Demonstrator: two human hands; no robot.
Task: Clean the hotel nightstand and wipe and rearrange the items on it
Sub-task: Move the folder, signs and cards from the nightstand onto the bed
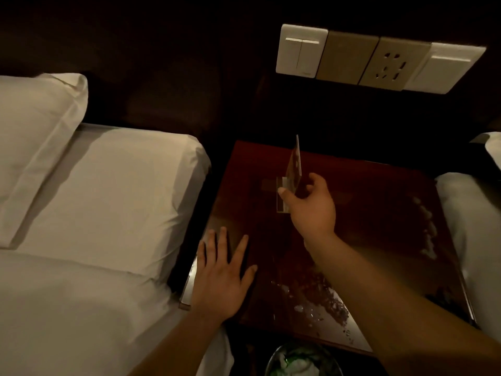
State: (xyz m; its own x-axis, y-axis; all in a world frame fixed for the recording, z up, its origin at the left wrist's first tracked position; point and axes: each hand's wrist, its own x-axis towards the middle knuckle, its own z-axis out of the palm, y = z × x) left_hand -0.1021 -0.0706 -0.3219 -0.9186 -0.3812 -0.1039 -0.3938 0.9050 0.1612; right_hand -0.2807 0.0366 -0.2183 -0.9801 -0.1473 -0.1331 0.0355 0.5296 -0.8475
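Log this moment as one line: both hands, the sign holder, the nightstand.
left hand: flat on nightstand edge | right hand: pinches acrylic sign holder | lifted or resting: unclear | wet smears: front and right

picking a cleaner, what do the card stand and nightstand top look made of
The card stand looks like clear acrylic: see-through, bright edges. The nightstand top seems red-brown wood with a gloss finish or glass sheet: it reflects light.

The right grip (311, 204) pinches a clear card stand (295, 166) at its base, upright near the middle of the dark red surface (379, 213). The left grip (222, 278) lies flat, fingers spread, on the surface's left front edge beside the white bed (108, 199). Pale flecks (320, 297) dot the front
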